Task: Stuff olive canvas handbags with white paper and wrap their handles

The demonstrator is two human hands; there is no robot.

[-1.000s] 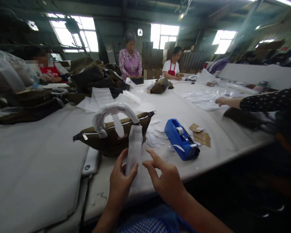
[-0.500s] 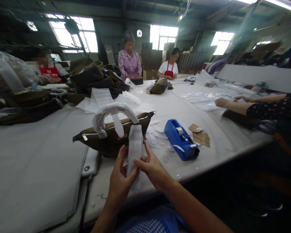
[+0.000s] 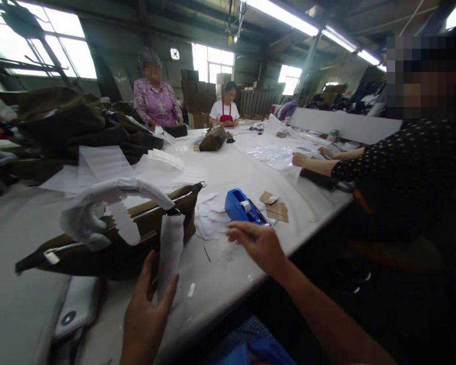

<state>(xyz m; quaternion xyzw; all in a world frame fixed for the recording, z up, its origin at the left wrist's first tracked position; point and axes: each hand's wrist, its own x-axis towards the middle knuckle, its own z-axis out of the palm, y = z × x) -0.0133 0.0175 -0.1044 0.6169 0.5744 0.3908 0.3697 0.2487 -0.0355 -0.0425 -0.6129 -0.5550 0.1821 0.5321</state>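
Note:
My left hand (image 3: 150, 299) is closed around the lower part of a strip wrapped in white paper (image 3: 172, 241), with the thumb on its right side and the fingers on its left. This strip hangs from the near side of an olive-brown handbag (image 3: 133, 258), whose arched handle (image 3: 110, 195) is also wrapped in white. Just in front of a blue tape dispenser (image 3: 235, 205), my right hand (image 3: 260, 248) has its fingers drawn together. Whatever they may pinch is too small to see. The hand covers the dispenser's near end.
A white power bank (image 3: 76, 306) with a cable lies below the bag. White paper pieces (image 3: 207, 220) and brown tags (image 3: 276, 211) surround the dispenser. Olive bags (image 3: 72, 124) are heaped at left. A co-worker's arms (image 3: 327, 165) reach in from the right; two others stand across the table.
My right hand has let go of the wrapped strip and moved right to the tape dispenser. My left hand keeps its hold. The view has swung right, bringing the co-worker at right further into sight.

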